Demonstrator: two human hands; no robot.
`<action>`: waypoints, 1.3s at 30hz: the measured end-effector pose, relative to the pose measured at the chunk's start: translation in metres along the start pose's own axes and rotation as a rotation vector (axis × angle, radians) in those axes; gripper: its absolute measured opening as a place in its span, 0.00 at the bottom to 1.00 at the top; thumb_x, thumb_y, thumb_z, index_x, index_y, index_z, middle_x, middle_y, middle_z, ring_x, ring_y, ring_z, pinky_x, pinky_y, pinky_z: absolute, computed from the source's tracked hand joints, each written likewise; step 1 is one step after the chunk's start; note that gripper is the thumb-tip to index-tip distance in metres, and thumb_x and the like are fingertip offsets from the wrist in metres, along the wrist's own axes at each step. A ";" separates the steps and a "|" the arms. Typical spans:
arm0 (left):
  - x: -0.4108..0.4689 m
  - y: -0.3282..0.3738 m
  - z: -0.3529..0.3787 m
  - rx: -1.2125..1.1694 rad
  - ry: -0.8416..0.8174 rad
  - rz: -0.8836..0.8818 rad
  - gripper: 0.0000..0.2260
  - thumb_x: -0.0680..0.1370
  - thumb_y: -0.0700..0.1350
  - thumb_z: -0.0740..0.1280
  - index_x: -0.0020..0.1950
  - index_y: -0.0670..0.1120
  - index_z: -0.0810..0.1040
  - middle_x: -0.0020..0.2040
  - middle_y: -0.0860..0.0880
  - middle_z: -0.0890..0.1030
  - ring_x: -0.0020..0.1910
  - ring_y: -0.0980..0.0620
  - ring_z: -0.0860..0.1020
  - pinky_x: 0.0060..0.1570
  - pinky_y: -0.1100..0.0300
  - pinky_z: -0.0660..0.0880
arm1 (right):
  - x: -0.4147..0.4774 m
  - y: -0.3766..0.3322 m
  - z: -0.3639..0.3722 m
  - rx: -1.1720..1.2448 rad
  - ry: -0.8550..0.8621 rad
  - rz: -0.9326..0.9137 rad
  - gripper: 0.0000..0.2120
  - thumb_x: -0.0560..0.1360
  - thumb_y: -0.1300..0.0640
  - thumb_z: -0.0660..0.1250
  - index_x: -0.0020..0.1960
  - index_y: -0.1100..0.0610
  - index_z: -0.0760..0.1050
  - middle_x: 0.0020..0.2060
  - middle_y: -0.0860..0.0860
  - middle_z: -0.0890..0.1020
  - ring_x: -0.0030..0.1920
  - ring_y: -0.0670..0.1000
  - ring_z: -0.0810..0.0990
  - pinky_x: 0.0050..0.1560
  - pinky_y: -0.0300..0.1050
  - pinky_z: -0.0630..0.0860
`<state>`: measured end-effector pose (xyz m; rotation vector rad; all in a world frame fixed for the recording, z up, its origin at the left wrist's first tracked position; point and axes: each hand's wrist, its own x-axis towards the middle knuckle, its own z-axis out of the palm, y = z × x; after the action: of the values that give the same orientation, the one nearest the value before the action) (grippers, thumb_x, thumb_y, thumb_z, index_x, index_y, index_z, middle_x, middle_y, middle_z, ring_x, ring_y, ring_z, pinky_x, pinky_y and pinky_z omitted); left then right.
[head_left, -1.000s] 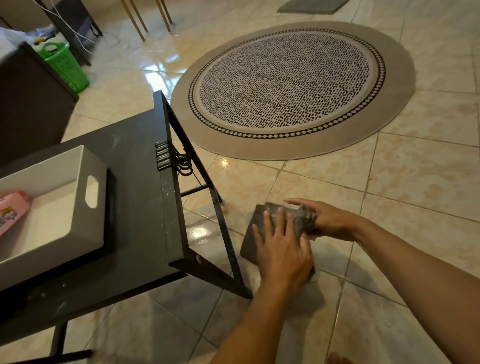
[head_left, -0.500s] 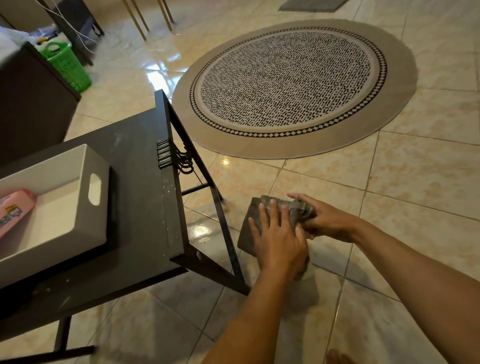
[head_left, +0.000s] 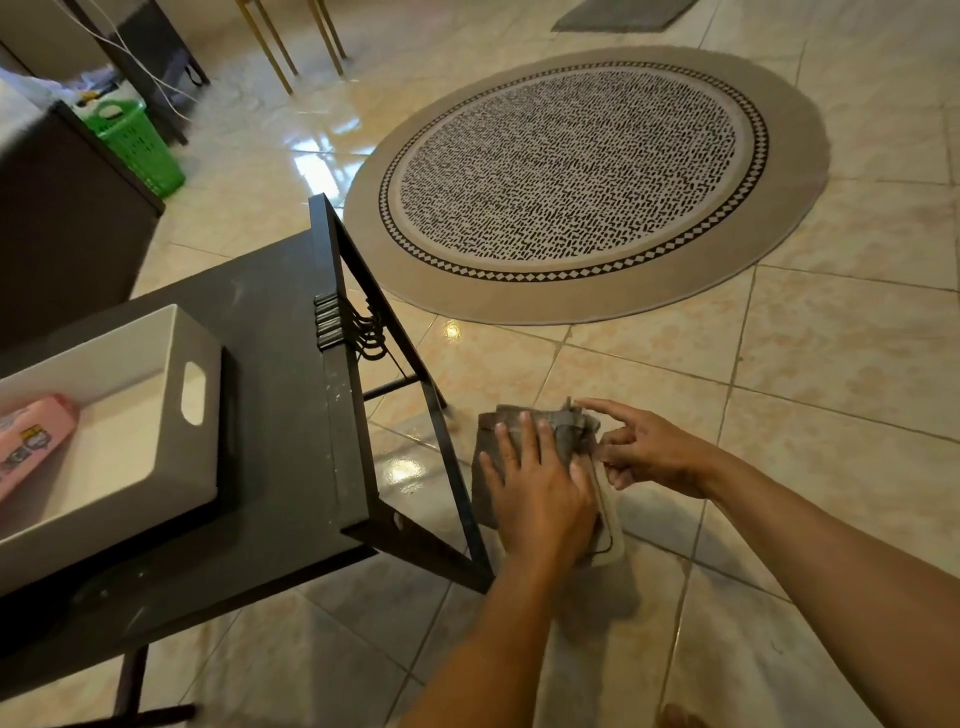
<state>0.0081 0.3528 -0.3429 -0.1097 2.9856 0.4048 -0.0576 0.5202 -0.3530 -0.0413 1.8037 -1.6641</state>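
Note:
A folded grey-brown cloth (head_left: 569, 436) with a lighter trimmed edge hangs low over the tiled floor, just right of the black table's corner, and casts a shadow on the tiles. My left hand (head_left: 540, 499) lies palm down on top of it with straight fingers. My right hand (head_left: 654, 452) is at the cloth's right edge. Its index finger points out over the top corner, and its thumb and curled fingers pinch the edge. What supports the cloth from below is hidden.
The black table (head_left: 280, 322) stands at the left with a row of black hooks (head_left: 332, 322) on its edge. On it sits a white bin (head_left: 130, 343) holding a pink bottle (head_left: 31, 441). A round patterned rug (head_left: 582, 171) lies ahead; a green basket (head_left: 135, 140) stands at the far left.
My right hand has loosened from the cloth's top right corner, slid a little to the right and straightened its index finger. My left hand stays flat on the cloth.

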 end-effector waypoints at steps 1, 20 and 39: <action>-0.009 -0.001 0.000 -0.014 0.010 0.005 0.28 0.81 0.59 0.44 0.79 0.51 0.44 0.79 0.49 0.41 0.76 0.46 0.35 0.73 0.43 0.35 | 0.001 -0.001 0.000 -0.016 0.000 0.000 0.33 0.77 0.66 0.69 0.76 0.45 0.63 0.43 0.66 0.81 0.38 0.56 0.80 0.40 0.47 0.82; 0.007 0.020 0.001 0.020 -0.041 0.064 0.28 0.82 0.58 0.45 0.79 0.50 0.42 0.80 0.48 0.41 0.76 0.44 0.35 0.72 0.40 0.35 | 0.002 -0.003 -0.001 -0.037 0.040 -0.027 0.34 0.76 0.71 0.66 0.75 0.47 0.65 0.54 0.58 0.81 0.46 0.56 0.83 0.43 0.49 0.84; -0.013 0.000 0.007 0.021 0.011 0.138 0.29 0.79 0.59 0.43 0.79 0.50 0.45 0.79 0.49 0.42 0.76 0.45 0.35 0.72 0.45 0.33 | -0.003 -0.010 0.005 -0.030 -0.047 0.074 0.44 0.75 0.74 0.63 0.78 0.39 0.54 0.59 0.64 0.80 0.48 0.60 0.83 0.45 0.50 0.84</action>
<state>0.0220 0.3549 -0.3476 0.0977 3.0172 0.3882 -0.0567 0.5152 -0.3427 -0.0264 1.7740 -1.5714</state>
